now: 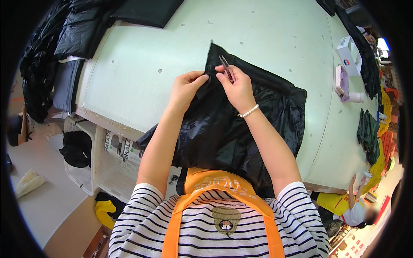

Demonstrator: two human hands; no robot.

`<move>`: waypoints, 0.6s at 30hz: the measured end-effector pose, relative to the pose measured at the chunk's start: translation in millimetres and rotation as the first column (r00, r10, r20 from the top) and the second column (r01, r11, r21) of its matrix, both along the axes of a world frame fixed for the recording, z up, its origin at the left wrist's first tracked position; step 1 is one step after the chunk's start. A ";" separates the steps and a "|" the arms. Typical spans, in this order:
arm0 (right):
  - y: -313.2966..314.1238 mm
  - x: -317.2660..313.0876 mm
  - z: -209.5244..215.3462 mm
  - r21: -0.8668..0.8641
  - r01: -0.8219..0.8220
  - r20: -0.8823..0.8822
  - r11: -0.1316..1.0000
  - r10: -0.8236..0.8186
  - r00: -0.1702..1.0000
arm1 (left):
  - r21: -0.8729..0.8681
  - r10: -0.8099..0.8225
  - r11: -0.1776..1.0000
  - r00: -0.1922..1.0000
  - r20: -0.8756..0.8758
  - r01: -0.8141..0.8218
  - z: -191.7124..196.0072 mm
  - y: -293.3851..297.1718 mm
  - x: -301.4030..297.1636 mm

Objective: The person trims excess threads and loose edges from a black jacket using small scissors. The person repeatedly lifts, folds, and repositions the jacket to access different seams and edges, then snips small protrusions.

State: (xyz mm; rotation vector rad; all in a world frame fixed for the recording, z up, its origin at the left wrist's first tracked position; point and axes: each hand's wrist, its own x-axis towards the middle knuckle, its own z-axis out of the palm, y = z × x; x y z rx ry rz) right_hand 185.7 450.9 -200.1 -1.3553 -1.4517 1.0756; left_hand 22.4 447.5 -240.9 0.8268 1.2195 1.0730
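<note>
A shiny black garment (215, 133) lies spread before me, from the near table edge toward the middle, its upper left corner drawn into a point. My left hand (185, 89) is closed on the garment's left edge, pinching it between thumb and fingers. In my right hand (239, 88) is a pair of thread snips (223, 62), blades pointing up and to the left. The right thumb and fingertips are close to the cloth, just right of the left hand; whether they also grip it, I cannot tell.
The pale green table (133, 56) holds folded black garments (79, 36) at the far left. A white box (349, 53) and a purple-and-white container (342, 81) stand at the right. White plastic baskets (112, 174) sit below the left edge. Another person (359, 213) is at the lower right.
</note>
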 end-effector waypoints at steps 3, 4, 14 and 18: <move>10.5 -8.9 2.6 -0.001 -0.091 0.035 0.996 0.091 0.995 | 0.067 0.018 0.998 0.982 -0.189 -0.006 18.2 -4.1 5.3; 14.4 -12.0 -1.2 0.052 -0.087 0.065 0.995 0.083 0.994 | 0.080 0.019 0.997 0.978 -0.206 -0.003 20.0 -4.0 5.6; 29.1 -23.7 -12.0 -0.150 -0.034 -0.135 0.988 0.013 0.991 | 0.202 0.077 0.979 0.974 -0.211 -0.034 12.7 4.5 2.5; 29.1 -24.4 -20.4 -0.125 0.014 -0.188 0.992 -0.037 0.981 | -0.046 0.143 0.989 0.986 0.088 -0.140 13.9 7.9 0.0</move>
